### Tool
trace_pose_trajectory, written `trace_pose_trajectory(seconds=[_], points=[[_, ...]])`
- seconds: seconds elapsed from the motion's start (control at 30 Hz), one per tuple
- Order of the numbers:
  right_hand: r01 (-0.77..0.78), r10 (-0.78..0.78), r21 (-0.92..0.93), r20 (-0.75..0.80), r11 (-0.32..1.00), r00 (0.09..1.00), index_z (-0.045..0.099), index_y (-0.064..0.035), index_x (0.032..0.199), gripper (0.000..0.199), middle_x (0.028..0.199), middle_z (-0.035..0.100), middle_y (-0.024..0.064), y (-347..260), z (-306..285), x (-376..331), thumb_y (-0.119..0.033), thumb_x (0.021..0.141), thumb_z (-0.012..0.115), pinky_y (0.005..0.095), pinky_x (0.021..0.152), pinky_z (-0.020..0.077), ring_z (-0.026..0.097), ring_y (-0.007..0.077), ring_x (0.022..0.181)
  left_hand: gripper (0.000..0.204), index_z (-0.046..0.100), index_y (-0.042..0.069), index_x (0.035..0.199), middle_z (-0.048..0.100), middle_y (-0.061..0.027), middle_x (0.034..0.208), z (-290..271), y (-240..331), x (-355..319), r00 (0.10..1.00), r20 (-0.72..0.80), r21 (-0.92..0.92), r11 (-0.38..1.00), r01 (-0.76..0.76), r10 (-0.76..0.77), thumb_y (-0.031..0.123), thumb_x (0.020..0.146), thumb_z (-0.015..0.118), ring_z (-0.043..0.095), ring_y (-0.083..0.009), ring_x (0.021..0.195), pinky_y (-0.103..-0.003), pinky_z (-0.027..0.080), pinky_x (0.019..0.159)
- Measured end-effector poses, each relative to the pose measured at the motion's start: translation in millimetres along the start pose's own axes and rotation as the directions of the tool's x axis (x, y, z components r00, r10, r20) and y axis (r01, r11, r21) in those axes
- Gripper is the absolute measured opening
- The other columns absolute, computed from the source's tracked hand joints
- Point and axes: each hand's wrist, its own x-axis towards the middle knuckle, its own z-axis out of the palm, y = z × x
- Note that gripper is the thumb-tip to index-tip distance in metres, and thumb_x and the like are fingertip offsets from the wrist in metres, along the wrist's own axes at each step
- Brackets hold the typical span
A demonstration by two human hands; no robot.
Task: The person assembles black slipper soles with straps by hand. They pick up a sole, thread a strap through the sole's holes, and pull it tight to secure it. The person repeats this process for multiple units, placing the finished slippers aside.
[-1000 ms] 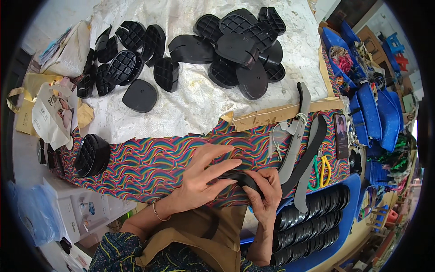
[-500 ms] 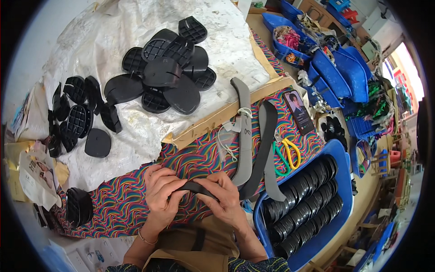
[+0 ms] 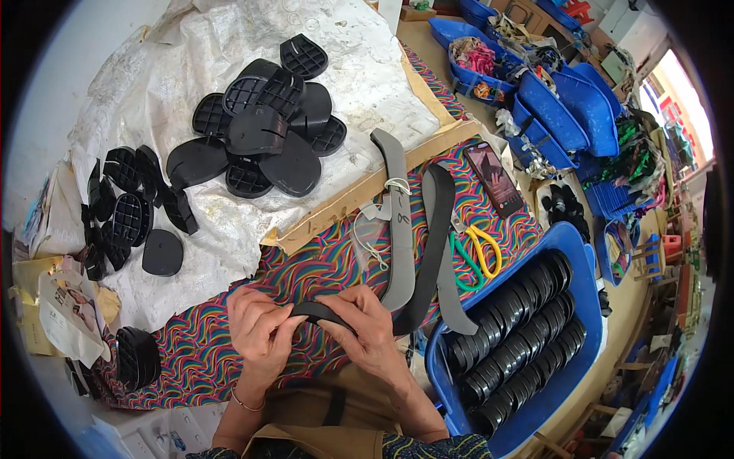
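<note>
In front of me, above the patterned cloth, my left hand [image 3: 260, 330] and my right hand [image 3: 365, 330] grip a curved black strip [image 3: 319, 310] by its two ends. Fingers and thumbs press on it from both sides and hide its ends. It bows slightly upward in the middle. To the right of my hands lie a long curved grey strip [image 3: 401, 245], tied with white string, and black and grey strips [image 3: 436, 229] side by side. Scissors with one green and one yellow handle [image 3: 499, 251] rest beyond them.
Black heel pieces [image 3: 257, 130] with gridded undersides are heaped on a white sheet [image 3: 115, 84]; more [image 3: 163, 253] lie left. A blue tub [image 3: 591, 306] at right holds rows of glossy black pieces. A phone [image 3: 495, 182] lies on the cloth [image 3: 206, 336]. Blue baskets [image 3: 550, 115] stand beyond.
The view has shifted slightly, so the whole table looks a little displaced. My hands stay on the black strip, with only small finger changes. The phone's screen picture differs.
</note>
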Motion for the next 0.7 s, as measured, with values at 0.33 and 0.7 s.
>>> trace_pose_trajectory(seconds=[0.33, 0.7], points=[[-0.003, 0.003, 0.0, -0.023, 1.0, 1.0, 0.068, -0.0011, 0.111, 0.032, 0.092, 0.057, 0.0105, -2, -1, -1, -0.008, 0.081, 0.076, 0.0329, 0.063, 0.0472, 0.059, 0.0229, 0.076, 0.028, 0.061, 0.006, 0.077, 0.054, -0.0035, 0.07, -2, 1, 2, 0.998, 0.0, 0.09, 0.994, -0.068, 0.069, 0.011, 0.066, 0.086, 0.055, -0.0244, 0.072, -0.042, 0.046, 0.073], [0.047, -0.046, 0.022, -0.046, 0.999, 0.998, 0.068, -0.0019, 0.11, 0.03, 0.089, 0.057, 0.0102, -1, 0, 0, -0.007, 0.081, 0.075, 0.034, 0.061, 0.0469, 0.058, 0.0236, 0.073, 0.023, 0.065, 0.0, 0.086, 0.061, -0.01, 0.084, -8, 15, 7, 0.955, 0.065, -0.168, 0.94, 0.296, -0.289, 0.0, 0.068, 0.08, 0.059, -0.025, 0.082, -0.035, 0.048, 0.074]])
